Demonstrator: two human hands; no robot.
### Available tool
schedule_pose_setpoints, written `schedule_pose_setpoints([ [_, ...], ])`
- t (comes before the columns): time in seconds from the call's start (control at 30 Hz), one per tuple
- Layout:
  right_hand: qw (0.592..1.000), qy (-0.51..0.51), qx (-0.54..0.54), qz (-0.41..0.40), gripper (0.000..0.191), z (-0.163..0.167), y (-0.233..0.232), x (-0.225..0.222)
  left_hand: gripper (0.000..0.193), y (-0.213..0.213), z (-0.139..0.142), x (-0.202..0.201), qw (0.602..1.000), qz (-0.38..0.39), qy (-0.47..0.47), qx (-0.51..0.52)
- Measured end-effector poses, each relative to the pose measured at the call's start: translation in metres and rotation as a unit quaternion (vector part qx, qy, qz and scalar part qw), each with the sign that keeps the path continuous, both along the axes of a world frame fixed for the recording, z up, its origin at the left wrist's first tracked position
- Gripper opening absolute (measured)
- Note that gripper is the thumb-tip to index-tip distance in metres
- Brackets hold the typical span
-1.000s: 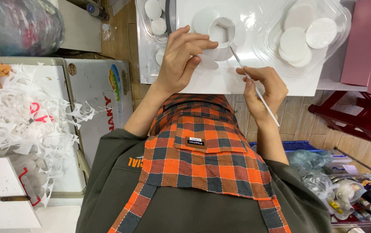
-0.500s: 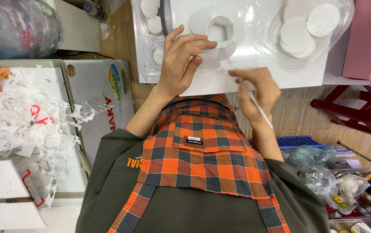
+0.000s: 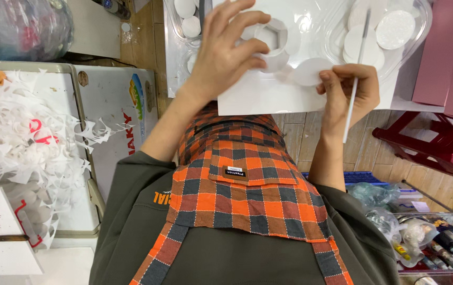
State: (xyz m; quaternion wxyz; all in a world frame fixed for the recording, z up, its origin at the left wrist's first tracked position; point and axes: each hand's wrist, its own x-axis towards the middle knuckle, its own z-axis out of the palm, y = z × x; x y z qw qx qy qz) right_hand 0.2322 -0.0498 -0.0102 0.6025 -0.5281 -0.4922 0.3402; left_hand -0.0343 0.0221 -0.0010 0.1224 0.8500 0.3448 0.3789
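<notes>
While I am leaning over the white tabletop (image 3: 247,103), my left hand (image 3: 226,53) is curling its fingers around a white foam ring with a hexagonal hole (image 3: 272,38), pinning it against the surface. My right hand (image 3: 350,89) is closed on a thin white stick (image 3: 354,87), which is running upright through my fingers, and its thumb is touching a flat white foam disc (image 3: 310,71) lying just beside the ring. The two hands are apart, each one busy with its own piece.

Judging from how things are lying, the work looks to be somewhere in the middle: a clear plastic tray (image 3: 413,39) to the right is holding more flat discs (image 3: 395,29), and another tray on the left is holding small white balls (image 3: 185,8). I cannot tell which pieces are finished and which are waiting.
</notes>
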Motion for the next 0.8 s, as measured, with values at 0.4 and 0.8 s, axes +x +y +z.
schedule_pose_setpoints([
  [0.4,0.994,-0.039,-0.068,0.078,0.034,0.013,0.011,-0.045,0.018,-0.02,0.01,-0.003,0.991,0.101,-0.074,-0.04],
  [0.8,0.991,-0.077,-0.06,0.09,0.04,0.015,0.022,-0.051,0.015,-0.025,0.007,0.022,0.991,0.111,-0.077,0.004],
])
